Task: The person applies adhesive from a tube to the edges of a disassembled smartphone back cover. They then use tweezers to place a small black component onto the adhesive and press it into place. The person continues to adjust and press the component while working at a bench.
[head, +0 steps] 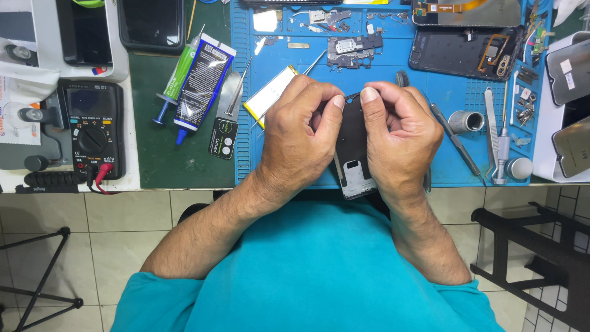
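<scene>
Both of my hands grip a dark phone frame (352, 154) held upright over the near edge of the blue work mat (418, 67). My left hand (301, 132) wraps its left side, thumb pressing at the top edge. On the other side, my right hand (399, 138) clasps the frame, its thumb tip close to the left thumb. The frame's lower end, with a pale rectangular cut-out, sticks out below my hands. A thin dark cable loops at the top between the thumbs.
On the mat lie a yellow-edged battery (268, 93), small boards and screws (353, 50), an opened phone back (467, 52), a screwdriver (456, 144) and tweezers (491, 129). To the left sit a glue tube (201, 77), a syringe (176, 77) and a multimeter (92, 132). A black stool (528, 246) stands at right.
</scene>
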